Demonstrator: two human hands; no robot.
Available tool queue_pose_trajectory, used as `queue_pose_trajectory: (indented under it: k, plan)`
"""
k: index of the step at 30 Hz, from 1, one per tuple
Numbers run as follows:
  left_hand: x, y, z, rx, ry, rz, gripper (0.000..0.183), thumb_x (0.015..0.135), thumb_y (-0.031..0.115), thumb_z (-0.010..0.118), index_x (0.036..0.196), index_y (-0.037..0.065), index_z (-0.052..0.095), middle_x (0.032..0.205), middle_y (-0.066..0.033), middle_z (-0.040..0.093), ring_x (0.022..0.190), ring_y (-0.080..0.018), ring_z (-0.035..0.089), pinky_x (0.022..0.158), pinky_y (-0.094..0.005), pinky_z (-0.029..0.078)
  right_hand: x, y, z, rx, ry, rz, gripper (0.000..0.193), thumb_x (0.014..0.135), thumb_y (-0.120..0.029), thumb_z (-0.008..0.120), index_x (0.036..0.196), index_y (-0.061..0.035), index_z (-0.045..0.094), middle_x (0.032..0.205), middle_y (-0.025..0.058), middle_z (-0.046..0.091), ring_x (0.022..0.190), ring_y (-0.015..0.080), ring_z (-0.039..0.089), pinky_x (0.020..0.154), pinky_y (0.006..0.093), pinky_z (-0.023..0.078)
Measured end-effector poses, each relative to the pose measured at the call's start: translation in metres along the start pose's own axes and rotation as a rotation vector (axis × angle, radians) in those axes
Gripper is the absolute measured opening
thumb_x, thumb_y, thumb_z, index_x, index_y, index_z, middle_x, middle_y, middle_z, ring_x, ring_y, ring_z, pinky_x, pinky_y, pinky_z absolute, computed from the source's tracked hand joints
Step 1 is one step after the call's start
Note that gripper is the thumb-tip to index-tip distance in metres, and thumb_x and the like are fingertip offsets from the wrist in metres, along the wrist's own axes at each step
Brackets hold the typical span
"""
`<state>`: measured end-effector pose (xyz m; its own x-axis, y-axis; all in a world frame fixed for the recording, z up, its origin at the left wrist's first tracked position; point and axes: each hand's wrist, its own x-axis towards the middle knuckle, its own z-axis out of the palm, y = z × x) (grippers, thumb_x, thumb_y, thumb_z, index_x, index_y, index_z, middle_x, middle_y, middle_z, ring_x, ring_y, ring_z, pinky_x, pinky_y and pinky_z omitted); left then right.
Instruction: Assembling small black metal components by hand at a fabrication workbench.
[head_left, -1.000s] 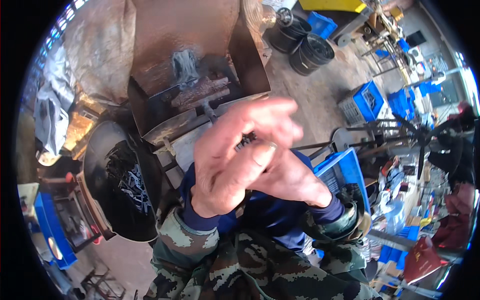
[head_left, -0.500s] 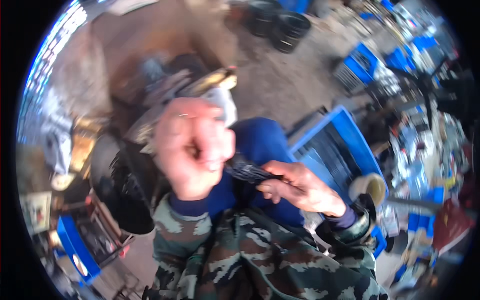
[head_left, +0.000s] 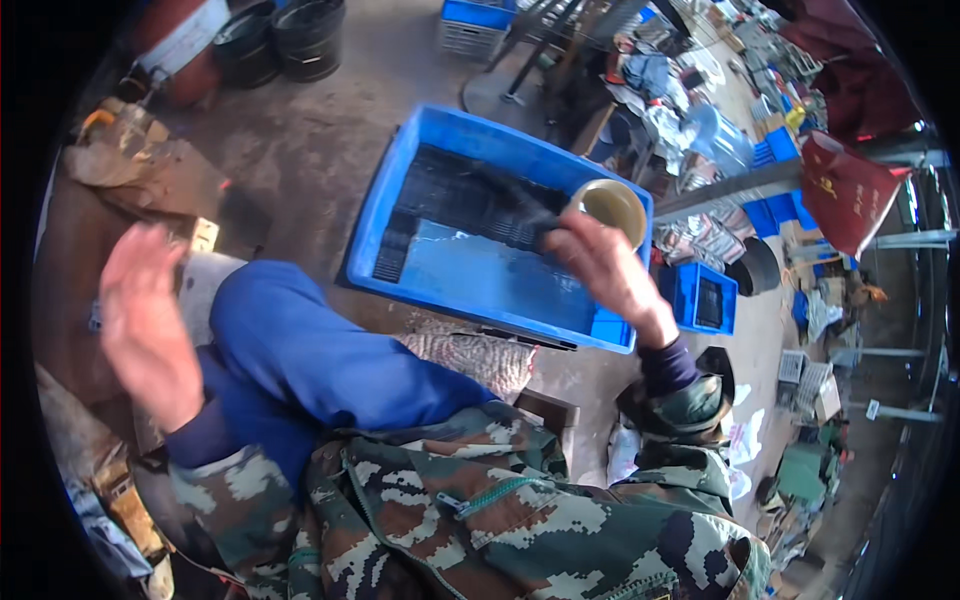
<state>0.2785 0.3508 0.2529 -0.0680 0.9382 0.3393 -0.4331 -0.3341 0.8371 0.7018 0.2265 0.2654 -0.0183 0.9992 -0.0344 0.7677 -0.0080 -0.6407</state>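
My right hand (head_left: 610, 270) reaches over a blue plastic bin (head_left: 388, 185), its fingers closed round a black bundle (head_left: 525, 207) that is smeared by motion. Long black ridged pieces (head_left: 440, 190) lie side by side in the far part of the bin and along its left end. Bare blue bottom shows in the nearer part. A cream round tub (head_left: 612, 205) stands in the bin's right corner, just beyond my right hand. Off to the left, my left hand (head_left: 150, 320) is raised with fingers stretched out and nothing in it, somewhat blurred.
A smaller blue bin (head_left: 705, 298) with black contents sits to the right. Two black buckets (head_left: 308, 40) stand at the far left. A metal beam (head_left: 730, 190) with a red cloth bag (head_left: 850, 195) crosses on the right, over scattered clutter. A patterned sack (head_left: 475, 358) lies beside my knee.
My view has swung right toward the large blue bin. My right hand has carried the black bundle from my lap to over the bin. My left hand, earlier curled near it, has moved left and opened.
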Motion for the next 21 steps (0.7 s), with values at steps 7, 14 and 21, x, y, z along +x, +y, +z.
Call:
queue_pose_trajectory:
  k: [7, 14, 21]
  plan:
    - [-0.013, 0.041, -0.138, 0.257, 0.289, -0.047, 0.04, 0.102, 0.021, 0.036, 0.125, -0.007, 0.051, 0.123, -0.0179, 0.057, 0.117, -0.0247, 0.051, 0.108, -0.0401, 0.034, -0.013, 0.161, -0.07, -0.769, -0.136, 0.461, 0.031, 0.091, -0.032, 0.057, 0.094, -0.0028, 0.067, 0.092, 0.0205, 0.068, 0.089, 0.0395, 0.065, 0.078, 0.0474, 0.051]
    - [-0.06, 0.068, -0.229, 0.232, 0.35, -0.115, 0.035, 0.1, 0.018, 0.043, 0.119, -0.009, 0.055, 0.115, -0.0149, 0.059, 0.105, -0.0224, 0.053, 0.103, -0.0356, 0.038, 0.035, 0.264, -0.008, -0.751, -0.243, 0.65, 0.031, 0.085, -0.034, 0.056, 0.099, -0.0104, 0.072, 0.105, 0.0168, 0.068, 0.101, 0.0345, 0.064, 0.087, 0.0453, 0.05]
    - [-0.073, 0.071, -0.248, 0.195, 0.432, -0.148, 0.035, 0.1, 0.018, 0.043, 0.117, -0.01, 0.056, 0.112, -0.016, 0.06, 0.104, -0.0225, 0.053, 0.101, -0.0341, 0.039, 0.041, 0.257, 0.001, -0.76, -0.235, 0.672, 0.033, 0.085, -0.035, 0.057, 0.1, -0.0098, 0.072, 0.108, 0.0169, 0.067, 0.104, 0.035, 0.063, 0.088, 0.0464, 0.049]
